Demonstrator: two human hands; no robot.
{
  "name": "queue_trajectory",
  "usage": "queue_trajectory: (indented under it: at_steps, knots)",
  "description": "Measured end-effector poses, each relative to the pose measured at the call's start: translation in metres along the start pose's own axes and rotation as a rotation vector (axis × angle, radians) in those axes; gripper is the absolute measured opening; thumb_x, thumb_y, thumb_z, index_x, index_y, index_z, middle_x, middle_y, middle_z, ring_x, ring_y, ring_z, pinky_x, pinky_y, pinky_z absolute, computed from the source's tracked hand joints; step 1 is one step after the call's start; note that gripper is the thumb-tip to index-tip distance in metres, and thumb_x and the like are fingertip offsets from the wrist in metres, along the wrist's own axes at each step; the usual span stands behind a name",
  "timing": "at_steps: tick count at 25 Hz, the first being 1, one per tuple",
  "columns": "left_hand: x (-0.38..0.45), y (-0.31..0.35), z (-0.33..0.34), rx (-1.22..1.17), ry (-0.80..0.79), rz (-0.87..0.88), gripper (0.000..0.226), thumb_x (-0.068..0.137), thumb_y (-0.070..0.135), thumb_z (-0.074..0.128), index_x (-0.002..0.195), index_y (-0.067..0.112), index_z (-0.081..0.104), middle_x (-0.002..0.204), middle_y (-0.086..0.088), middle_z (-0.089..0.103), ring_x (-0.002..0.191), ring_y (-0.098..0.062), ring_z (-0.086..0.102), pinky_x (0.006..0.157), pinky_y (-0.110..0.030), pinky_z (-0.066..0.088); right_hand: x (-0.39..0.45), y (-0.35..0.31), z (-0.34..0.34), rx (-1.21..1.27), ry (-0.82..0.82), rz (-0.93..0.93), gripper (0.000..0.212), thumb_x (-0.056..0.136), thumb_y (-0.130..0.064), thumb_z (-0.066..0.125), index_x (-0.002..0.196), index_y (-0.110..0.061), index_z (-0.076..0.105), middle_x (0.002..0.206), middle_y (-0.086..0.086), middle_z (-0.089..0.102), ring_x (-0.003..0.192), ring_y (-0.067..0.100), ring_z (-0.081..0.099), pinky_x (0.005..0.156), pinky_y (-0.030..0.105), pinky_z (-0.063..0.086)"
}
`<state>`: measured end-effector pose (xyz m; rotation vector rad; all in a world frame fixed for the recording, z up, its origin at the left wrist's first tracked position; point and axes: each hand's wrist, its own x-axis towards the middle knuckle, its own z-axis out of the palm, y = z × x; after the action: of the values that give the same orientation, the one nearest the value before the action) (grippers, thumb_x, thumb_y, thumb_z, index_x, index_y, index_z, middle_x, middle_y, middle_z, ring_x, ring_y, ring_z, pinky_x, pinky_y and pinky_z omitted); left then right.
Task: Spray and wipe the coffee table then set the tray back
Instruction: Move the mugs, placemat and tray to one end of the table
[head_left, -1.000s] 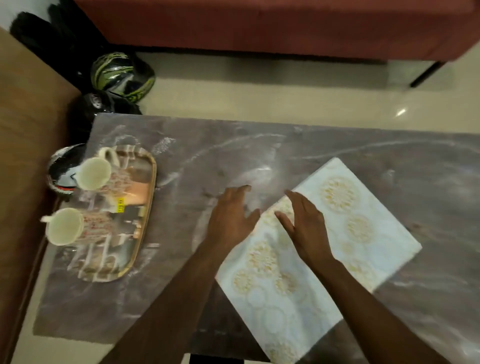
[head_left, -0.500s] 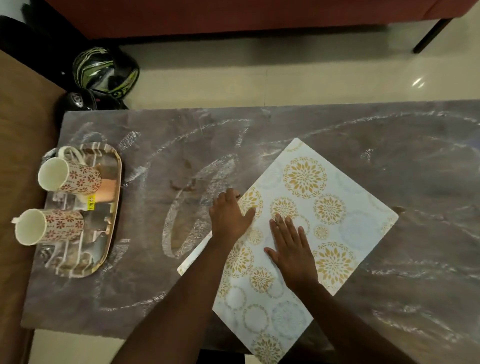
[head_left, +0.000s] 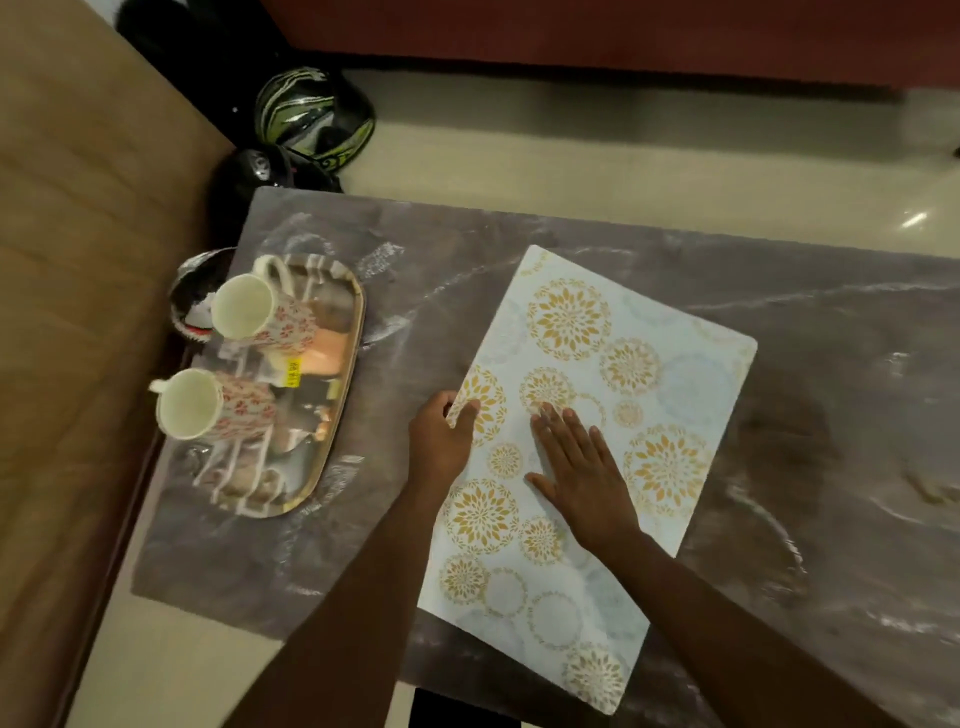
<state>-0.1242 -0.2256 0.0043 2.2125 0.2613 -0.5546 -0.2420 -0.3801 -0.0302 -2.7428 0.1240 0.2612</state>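
1. Far left: tray (head_left: 332, 415) sits on the table (head_left: 831, 322) at its left end, long axis running near-to-far. Two cups (head_left: 244, 306) stand on it, one behind the other.
2. Table surface between tray and mat shows pale streaks; I read these as wipe residue, so I judge the spray-and-wipe part largely done and the tray not yet back in its place.
3. Left hand (head_left: 441, 441): fingers curl over the left edge of the mat (head_left: 649, 364), thumb on top, pinching that edge.
4. Right hand (head_left: 582, 467): flat on the mat, fingers straight and together, pressing down, gripping nothing.
5. Mat: lies mid-table, long axis slanting from near-right to far-left, near corner overhanging the table's near edge.
6. Key relation: tray lies to the left of both hands, near but apart from the mat's left edge. Left hand is the nearer one; right hand would have to cross the mat.
7. Judgement: the tray's long sides face left-right, so a two-handed lift by its near and far ends looks steadier with cups aboard.
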Motion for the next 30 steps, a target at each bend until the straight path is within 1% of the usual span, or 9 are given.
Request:
queue_trajectory:
  at_steps: [3,6,8,11,14,18,20,23,30]
  knots:
    - [0.022,-0.037,-0.054,-0.032,0.134,-0.018,0.019,0.092,0.028,0.064,0.094,0.009,0.064,0.083,-0.005,0.068,0.08,-0.026,0.065,0.067,-0.029,0.042,0.042,-0.054,0.018,-0.048,-0.028,-0.132,0.061,0.093,-0.049,0.029,0.147,-0.018,0.031,0.154,0.007,0.029,0.141,0.029,0.025,0.111,0.05,0.029]
    - [0.04,-0.065,-0.094,-0.02,0.175,-0.009,0.03,0.093,0.019,0.063,0.12,0.007,0.06,0.113,-0.012,0.069,0.105,-0.029,0.064,0.079,-0.025,0.042,0.074,-0.101,0.034,-0.12,-0.045,-0.199,0.06,0.094,-0.049,0.029,0.146,-0.02,0.033,0.153,0.007,0.03,0.141,0.031,0.025,0.108,0.054,0.031]
    - [0.04,-0.07,-0.102,0.013,0.15,0.071,0.046,0.092,0.018,0.063,0.134,0.006,0.052,0.129,-0.015,0.063,0.118,-0.028,0.059,0.088,-0.021,0.039,0.08,-0.117,0.043,-0.16,-0.017,-0.176,0.059,0.094,-0.049,0.03,0.147,-0.022,0.031,0.154,0.007,0.028,0.142,0.031,0.022,0.109,0.057,0.028]
    - [0.021,-0.079,-0.108,0.071,0.213,0.264,0.052,0.089,0.025,0.06,0.137,0.006,0.051,0.135,-0.016,0.056,0.125,-0.029,0.053,0.103,-0.034,0.042,0.083,-0.131,0.05,-0.183,0.054,-0.145,0.057,0.095,-0.049,0.032,0.145,-0.023,0.035,0.152,0.008,0.031,0.141,0.031,0.024,0.109,0.055,0.026]
    - [0.007,-0.099,-0.139,-0.056,0.28,0.314,0.032,0.089,0.028,0.055,0.116,0.013,0.066,0.115,-0.005,0.063,0.108,-0.022,0.063,0.092,-0.042,0.053,0.099,-0.151,0.039,-0.065,0.146,-0.101,0.052,0.093,-0.046,0.038,0.131,-0.015,0.052,0.137,0.014,0.051,0.126,0.036,0.047,0.098,0.049,0.041]
    - [0.009,-0.151,-0.204,-0.119,0.358,-0.004,0.018,0.088,0.029,0.057,0.085,0.018,0.071,0.079,-0.001,0.073,0.073,-0.023,0.069,0.068,-0.043,0.057,0.141,-0.209,0.025,0.21,0.165,-0.126,0.042,0.093,-0.038,0.043,0.12,-0.009,0.056,0.112,0.012,0.06,0.1,0.029,0.058,0.081,0.039,0.046]
    - [0.012,-0.175,-0.234,-0.033,0.458,-0.137,0.02,0.089,0.03,0.056,0.08,0.016,0.067,0.077,-0.004,0.07,0.074,-0.028,0.067,0.067,-0.039,0.054,0.169,-0.226,0.018,0.3,0.211,-0.108,0.032,0.094,-0.029,0.052,0.113,-0.005,0.058,0.105,0.015,0.06,0.094,0.032,0.057,0.078,0.039,0.045]
    - [0.019,-0.196,-0.257,0.009,0.521,-0.196,0.01,0.088,0.022,0.064,0.086,0.013,0.06,0.086,-0.006,0.063,0.088,-0.03,0.061,0.074,-0.039,0.048,0.228,-0.225,0.007,0.257,0.268,-0.088,0.03,0.093,-0.022,0.048,0.107,0.003,0.057,0.099,0.025,0.058,0.09,0.042,0.054,0.075,0.046,0.044]
    - [0.046,-0.202,-0.253,0.067,0.428,-0.168,0.033,0.095,0.035,0.059,0.116,0.011,0.053,0.107,-0.009,0.072,0.096,-0.029,0.068,0.07,-0.034,0.051,0.311,-0.231,0.005,0.192,0.153,0.0,0.045,0.083,-0.011,0.049,0.126,0.003,0.044,0.128,0.032,0.04,0.106,0.047,0.048,0.085,0.047,0.042]
